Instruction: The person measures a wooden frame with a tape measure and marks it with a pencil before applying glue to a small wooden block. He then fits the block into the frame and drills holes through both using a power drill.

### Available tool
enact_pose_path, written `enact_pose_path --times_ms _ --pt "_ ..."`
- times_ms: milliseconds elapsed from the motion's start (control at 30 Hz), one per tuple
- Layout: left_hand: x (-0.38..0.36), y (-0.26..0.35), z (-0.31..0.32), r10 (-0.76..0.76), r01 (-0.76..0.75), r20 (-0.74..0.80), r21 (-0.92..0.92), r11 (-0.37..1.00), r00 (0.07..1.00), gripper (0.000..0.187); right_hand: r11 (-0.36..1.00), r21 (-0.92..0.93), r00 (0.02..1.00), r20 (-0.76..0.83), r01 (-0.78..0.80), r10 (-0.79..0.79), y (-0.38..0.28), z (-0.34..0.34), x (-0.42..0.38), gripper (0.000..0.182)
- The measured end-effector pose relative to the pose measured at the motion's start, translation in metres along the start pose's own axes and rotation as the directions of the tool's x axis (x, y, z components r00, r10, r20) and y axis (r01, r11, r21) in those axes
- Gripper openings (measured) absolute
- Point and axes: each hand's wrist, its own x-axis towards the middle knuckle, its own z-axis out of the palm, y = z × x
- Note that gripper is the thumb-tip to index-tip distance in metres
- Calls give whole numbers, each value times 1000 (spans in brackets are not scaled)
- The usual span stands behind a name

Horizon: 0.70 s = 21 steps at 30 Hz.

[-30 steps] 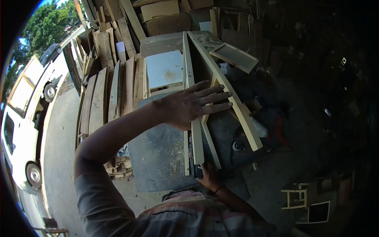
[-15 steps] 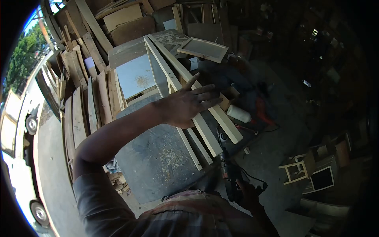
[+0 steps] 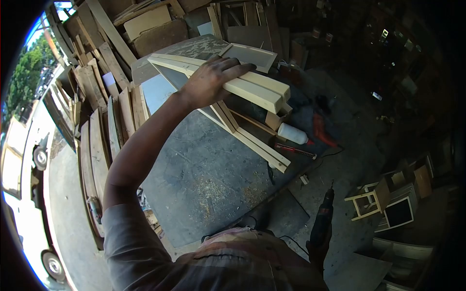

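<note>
My left hand (image 3: pixel 211 80) is closed over two pale wooden bars (image 3: pixel 257 92), lying side by side and raised above the dark worktable (image 3: pixel 179 179). The bars belong to a long narrow frame whose far end points to the back left. Its lower bars (image 3: pixel 259 150) slant over the tabletop beneath my hand. Low on the right, beyond the table's edge, my right hand (image 3: pixel 318 250) grips a power drill (image 3: pixel 323 218) with its bit pointing up and away from me. Sawdust (image 3: pixel 211 199) lies on the near part of the table.
A white bottle (image 3: pixel 292 133), a red tool with a cord (image 3: pixel 320 130) and a thin red-handled tool (image 3: pixel 293 150) lie at the table's right side. Planks (image 3: pixel 126 114) lean along the left. A framed panel (image 3: pixel 252 56) rests at the back; a small stool (image 3: pixel 364 206) stands right.
My left hand has closed on the bars and lifted and swung the frame up and leftward. The drill has moved away from the bars to the right.
</note>
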Motion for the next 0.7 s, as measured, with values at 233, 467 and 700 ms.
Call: enact_pose_path --times_ms 233,467,700 --pt "22 -53 -74 -125 159 -571 10 987 811 52 998 52 998 -55 35 -32 16 -20 11 98" --pt "33 -121 -174 -295 324 -780 -125 938 552 44 982 172 997 -18 73 -71 32 -17 30 102" --pt "16 -92 -237 -643 485 -661 -447 752 388 50 962 272 992 113 16 -48 28 -7 49 111"
